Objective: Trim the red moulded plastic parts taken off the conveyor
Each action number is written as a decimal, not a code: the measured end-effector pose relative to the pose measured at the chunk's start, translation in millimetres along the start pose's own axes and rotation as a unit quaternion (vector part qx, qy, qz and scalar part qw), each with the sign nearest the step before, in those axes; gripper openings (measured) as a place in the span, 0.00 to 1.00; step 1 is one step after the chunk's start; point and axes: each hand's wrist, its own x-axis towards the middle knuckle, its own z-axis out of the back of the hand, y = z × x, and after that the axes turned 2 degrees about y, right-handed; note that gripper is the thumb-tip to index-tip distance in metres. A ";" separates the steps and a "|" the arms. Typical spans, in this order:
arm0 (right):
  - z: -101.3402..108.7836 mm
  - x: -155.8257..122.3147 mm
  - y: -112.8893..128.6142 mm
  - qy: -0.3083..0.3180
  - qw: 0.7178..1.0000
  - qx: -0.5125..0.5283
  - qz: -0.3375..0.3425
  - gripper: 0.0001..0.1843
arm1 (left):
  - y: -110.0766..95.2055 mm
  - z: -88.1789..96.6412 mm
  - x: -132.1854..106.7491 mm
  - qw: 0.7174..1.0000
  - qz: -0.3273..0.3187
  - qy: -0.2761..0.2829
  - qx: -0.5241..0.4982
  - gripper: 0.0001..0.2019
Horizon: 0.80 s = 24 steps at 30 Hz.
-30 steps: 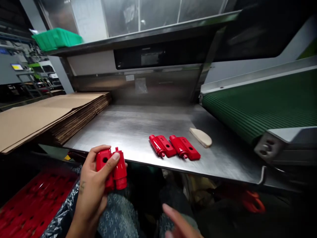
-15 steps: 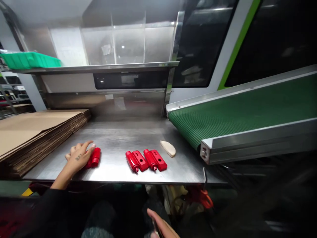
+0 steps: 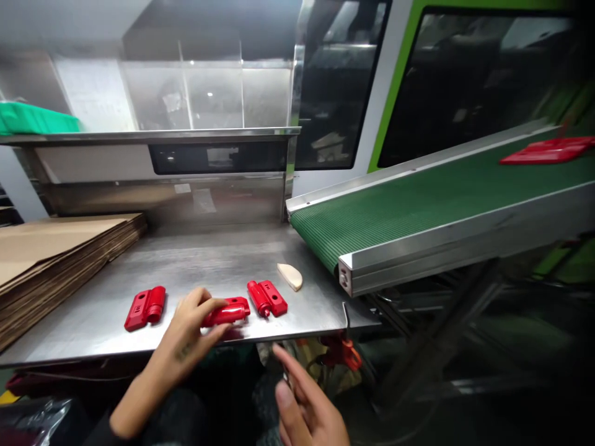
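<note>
My left hand grips a red plastic part at the front edge of the steel table, thumb on top and fingers curled round it. Another red part lies alone to its left. A third red part lies just right of the held one. My right hand hovers below the table edge, fingers loosely stretched, holding nothing that I can see.
A pale wooden wedge lies behind the red parts. A stack of flat cardboard fills the table's left. A green conveyor belt slopes up to the right with a red moulded piece on it. Green bin on shelf.
My left hand let go of the red part at the left, moved right and took hold of one of the two middle parts. The view swung right, showing a red piece on the conveyor.
</note>
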 end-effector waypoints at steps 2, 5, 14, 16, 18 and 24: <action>-22.1 17.5 20.6 0.046 0.996 0.080 -0.016 0.35 | -19.2 -13.9 -23.3 0.992 -0.005 -0.108 0.064 0.14; -49.1 33.5 38.1 0.080 0.988 0.133 -0.021 0.29 | -44.7 -26.5 -51.6 0.960 -0.030 -0.238 0.148 0.14; -57.9 23.9 50.4 0.232 0.967 0.075 -0.073 0.19 | -48.7 5.1 -81.2 0.684 0.264 -0.108 -0.672 0.21; -53.4 23.8 54.7 0.252 0.966 0.029 -0.058 0.20 | -46.8 -2.5 -81.0 0.640 0.306 -0.093 -0.699 0.17; -43.3 20.1 59.4 0.233 0.971 -0.048 -0.018 0.24 | -45.3 -11.7 -80.0 0.614 0.319 -0.117 -0.713 0.14; -5.6 -8.0 68.0 0.219 0.896 -0.321 0.216 0.20 | -44.1 -14.4 -75.4 0.438 0.369 -0.159 -0.804 0.10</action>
